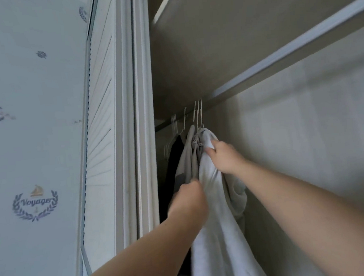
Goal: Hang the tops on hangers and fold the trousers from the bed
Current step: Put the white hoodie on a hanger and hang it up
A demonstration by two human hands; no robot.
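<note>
Both forearms reach up from the bottom edge into the open wardrobe. My left hand (188,200) is lower, knuckles toward me, its fingers bent and buried where the pale top (216,234) meets the clothes beside it; it grips that left edge of the cloth, though the fingertips themselves are hidden. My right hand (224,156) is higher, thumb and curled fingers bunching the top's shoulder just under its hanger (200,112). The top hangs from the rail (164,123) as the rightmost garment, and its body drops straight down between my arms and out of the bottom of the view. Pressed against it on the left hang a beige garment (187,159) and then a dark garment (174,160), with a cluster of bare white hangers (174,125) past those, so that side is crowded right up to the door frame (140,97). To the right the rail runs on bare in front of the wardrobe's back wall (307,126), leaving open room there. Close above the hooks sits the underside of a shelf (234,45), which leaves little room overhead. Left of the frame stand a louvred door (102,122) and wallpaper (31,107) printed with anchors and a "Voyager" crest.
</note>
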